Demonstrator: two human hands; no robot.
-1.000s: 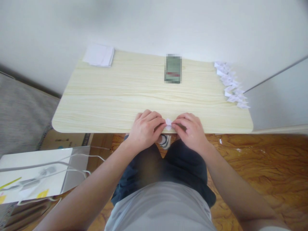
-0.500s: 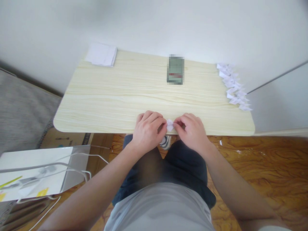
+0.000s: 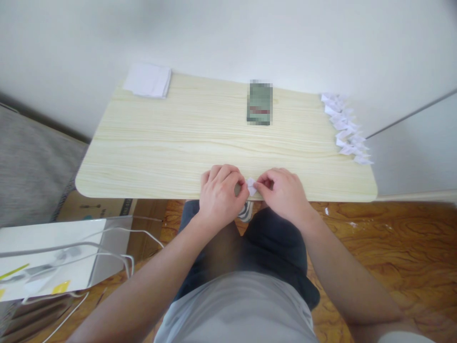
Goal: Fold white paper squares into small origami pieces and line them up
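A small folded piece of white paper is held between my two hands at the front edge of the wood-grain table. My left hand pinches its left side with thumb and forefinger. On the other side, my right hand grips the paper's right side, thumb and forefinger pressed together. The finer folds are too small to make out. Along the table's right edge stands a row of several white folded-paper figures with pointed tips.
A stack of white paper sheets lies at the table's back left. A pixelated dark green rectangle lies at the back middle. Left of the table are a white box with cables and a cardboard box. Paper scraps dot the wooden floor.
My right thumb has shifted slightly left over the folded paper, and the left hand has moved a little to the right. Both hands keep hold of the paper.
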